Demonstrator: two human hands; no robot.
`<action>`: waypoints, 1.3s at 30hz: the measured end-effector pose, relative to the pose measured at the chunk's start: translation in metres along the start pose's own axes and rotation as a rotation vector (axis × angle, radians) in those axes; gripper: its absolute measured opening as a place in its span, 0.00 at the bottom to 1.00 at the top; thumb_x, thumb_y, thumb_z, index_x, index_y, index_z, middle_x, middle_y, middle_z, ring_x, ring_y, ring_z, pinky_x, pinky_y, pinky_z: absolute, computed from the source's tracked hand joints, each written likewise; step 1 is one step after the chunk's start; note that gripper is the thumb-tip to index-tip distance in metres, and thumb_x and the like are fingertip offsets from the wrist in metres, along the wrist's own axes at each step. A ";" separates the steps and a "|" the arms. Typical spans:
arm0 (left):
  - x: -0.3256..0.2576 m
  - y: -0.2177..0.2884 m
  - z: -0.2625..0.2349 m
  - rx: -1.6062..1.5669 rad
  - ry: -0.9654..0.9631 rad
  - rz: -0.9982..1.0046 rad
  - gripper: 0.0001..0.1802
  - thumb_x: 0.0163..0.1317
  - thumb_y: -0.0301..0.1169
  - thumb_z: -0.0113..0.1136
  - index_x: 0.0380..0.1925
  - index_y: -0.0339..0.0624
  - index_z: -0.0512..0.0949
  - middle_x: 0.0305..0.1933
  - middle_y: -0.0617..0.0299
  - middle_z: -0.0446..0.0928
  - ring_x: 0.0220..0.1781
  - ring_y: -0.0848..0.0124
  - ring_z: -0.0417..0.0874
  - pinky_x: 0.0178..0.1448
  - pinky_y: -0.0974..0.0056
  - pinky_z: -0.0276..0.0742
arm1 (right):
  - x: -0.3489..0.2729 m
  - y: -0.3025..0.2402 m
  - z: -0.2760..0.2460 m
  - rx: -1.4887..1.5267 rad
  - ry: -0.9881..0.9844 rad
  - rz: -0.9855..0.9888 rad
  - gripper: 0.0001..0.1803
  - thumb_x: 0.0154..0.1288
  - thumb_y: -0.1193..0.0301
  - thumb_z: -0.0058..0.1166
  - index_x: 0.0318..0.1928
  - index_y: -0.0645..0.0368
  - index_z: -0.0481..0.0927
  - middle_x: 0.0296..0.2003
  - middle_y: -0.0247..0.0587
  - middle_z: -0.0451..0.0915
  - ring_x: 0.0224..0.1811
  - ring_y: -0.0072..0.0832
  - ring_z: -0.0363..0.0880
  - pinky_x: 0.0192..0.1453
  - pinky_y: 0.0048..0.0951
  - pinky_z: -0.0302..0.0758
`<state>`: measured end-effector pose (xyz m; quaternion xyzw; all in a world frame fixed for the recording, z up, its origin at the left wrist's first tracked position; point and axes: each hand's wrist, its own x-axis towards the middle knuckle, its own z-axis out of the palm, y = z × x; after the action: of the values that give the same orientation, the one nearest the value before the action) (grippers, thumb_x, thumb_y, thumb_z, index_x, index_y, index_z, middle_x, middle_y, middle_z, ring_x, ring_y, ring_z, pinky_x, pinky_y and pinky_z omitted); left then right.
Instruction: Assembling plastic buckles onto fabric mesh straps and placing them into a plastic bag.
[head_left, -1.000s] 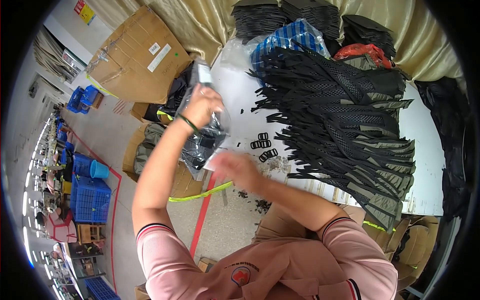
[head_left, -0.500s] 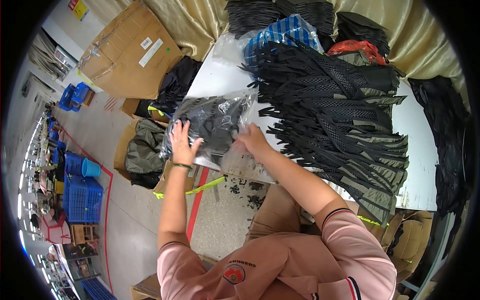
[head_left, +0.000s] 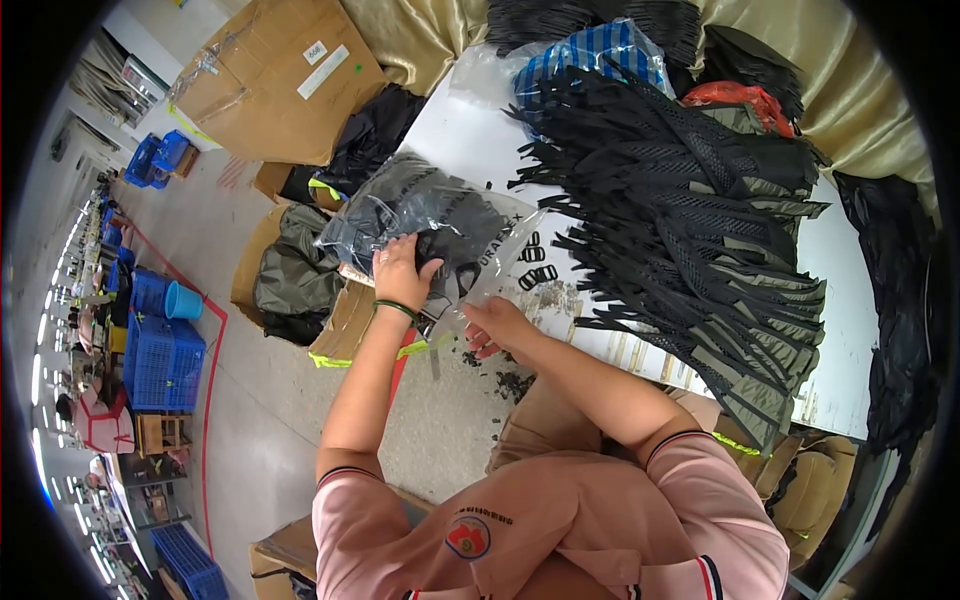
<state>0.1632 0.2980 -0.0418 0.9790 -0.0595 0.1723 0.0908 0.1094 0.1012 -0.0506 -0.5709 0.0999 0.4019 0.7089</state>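
Observation:
A clear plastic bag (head_left: 440,205) filled with black parts lies across the near left corner of the white table, tilted. My left hand (head_left: 402,272) rests on its near side with fingers spread, pressing on the plastic. At the bag's near right corner, my right hand (head_left: 497,325) pinches the loose plastic edge. Just right of the bag, several small black slider buckles (head_left: 538,275) sit on the table. Farther right spreads a large pile of black webbing straps with mesh and grey-green fabric pieces (head_left: 690,220).
Left of the table stand open cardboard boxes (head_left: 348,325), one holding dark fabric (head_left: 298,262). A blue-striped bag (head_left: 600,65) and a red bag (head_left: 740,100) lie at the back of the table (head_left: 465,135). Black scraps (head_left: 510,385) litter the floor. Blue crates (head_left: 160,370) stand far left.
The bag has turned and its near right corner has come toward me, uncovering the buckles. Both hands have moved nearer, the left one also rightward. The view has shifted slightly.

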 end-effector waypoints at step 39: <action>0.010 0.000 0.010 -0.503 0.063 0.028 0.09 0.53 0.31 0.63 0.23 0.37 0.77 0.26 0.53 0.74 0.31 0.56 0.74 0.39 0.59 0.69 | 0.063 -0.048 0.017 -0.131 0.347 -0.068 0.20 0.55 0.59 0.58 0.32 0.68 0.77 0.27 0.49 0.78 0.24 0.40 0.80 0.23 0.44 0.77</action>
<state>0.1759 0.2952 -0.0471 0.9188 -0.1113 0.1840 0.3310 0.1781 0.1441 -0.0483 -0.6796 0.1749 0.2788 0.6556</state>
